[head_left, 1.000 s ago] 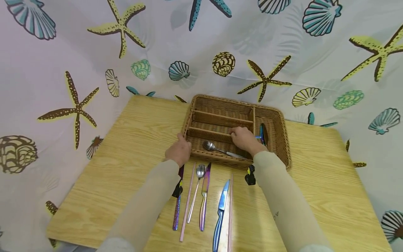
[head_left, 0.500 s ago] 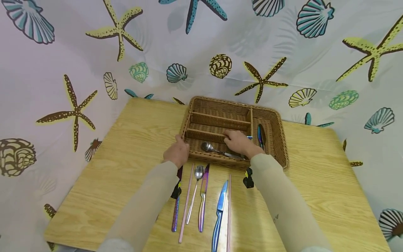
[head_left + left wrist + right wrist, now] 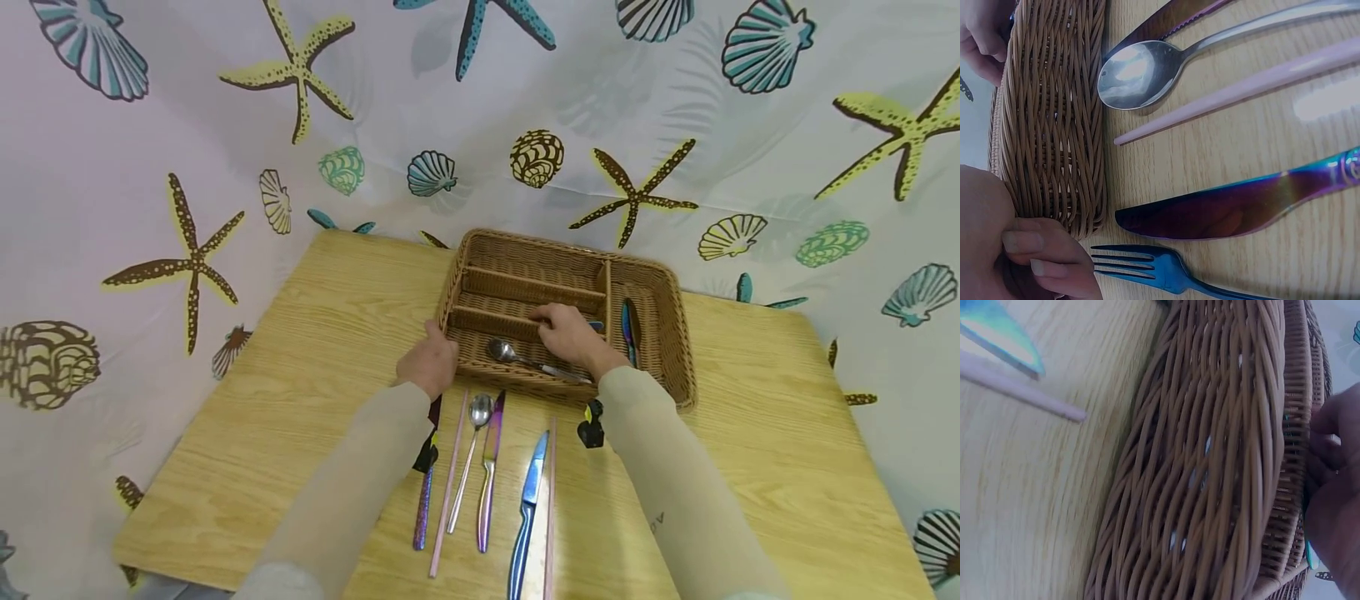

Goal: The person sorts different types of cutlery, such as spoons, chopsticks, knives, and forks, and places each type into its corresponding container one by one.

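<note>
In the head view my left hand grips the left front corner of a brown wicker cutlery basket. Its curled fingertips show at that corner in the left wrist view. My right hand reaches into the basket over the divider behind the front compartment, fingers curled. A blue utensil peeks out behind it, its greenish-blue end below the hand in the right wrist view; most of it is hidden. A silver spoon lies in the front compartment. Two knives lie in the right compartment.
Before the basket on the wooden table lie a silver spoon, pink chopsticks, a purple knife, a blue knife, another dark knife and a blue fork. A shell-patterned cloth hangs behind.
My right hand has shifted slightly left along the divider, and the blue utensil has moved left with it, from over the cross divider to inside it. The left hand keeps its grip on the basket.
</note>
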Motion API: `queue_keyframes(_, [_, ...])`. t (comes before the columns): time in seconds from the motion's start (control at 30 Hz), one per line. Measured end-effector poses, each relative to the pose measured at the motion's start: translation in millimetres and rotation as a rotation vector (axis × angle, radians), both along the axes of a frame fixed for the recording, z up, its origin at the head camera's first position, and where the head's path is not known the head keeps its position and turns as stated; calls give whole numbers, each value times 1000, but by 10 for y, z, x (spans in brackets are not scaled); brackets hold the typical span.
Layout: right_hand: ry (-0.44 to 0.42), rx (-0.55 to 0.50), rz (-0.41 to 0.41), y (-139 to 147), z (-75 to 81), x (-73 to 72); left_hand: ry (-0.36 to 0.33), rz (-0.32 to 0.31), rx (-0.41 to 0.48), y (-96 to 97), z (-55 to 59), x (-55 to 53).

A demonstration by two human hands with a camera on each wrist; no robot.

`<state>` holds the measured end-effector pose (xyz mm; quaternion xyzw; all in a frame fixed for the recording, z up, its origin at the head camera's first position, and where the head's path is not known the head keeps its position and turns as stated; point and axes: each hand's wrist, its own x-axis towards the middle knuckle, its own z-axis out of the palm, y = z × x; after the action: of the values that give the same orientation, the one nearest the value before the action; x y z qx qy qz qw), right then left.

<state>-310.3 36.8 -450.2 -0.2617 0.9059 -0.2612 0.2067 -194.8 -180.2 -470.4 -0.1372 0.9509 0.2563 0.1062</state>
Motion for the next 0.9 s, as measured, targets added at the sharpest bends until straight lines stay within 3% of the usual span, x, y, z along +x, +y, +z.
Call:
queue_keyframes(0.17, [-66, -11, -71, -7, 22, -27, -1, 9, 15, 26, 1, -6])
queue_keyframes(0.4, [-12, 100, -96, 12, 162, -79, -15, 22, 25, 44, -9, -30])
queue_keyframes(0.57, [0, 17, -139, -28, 158, -73, -16, 17, 25, 31, -13, -30])
queue_keyframes(0.7, [1, 3, -65, -115, 72, -69, -23, 6, 13, 20, -4, -29])
queue_keyframes(0.9, [52, 182, 54, -164, -48, -9, -17, 16, 26, -7, -17, -13])
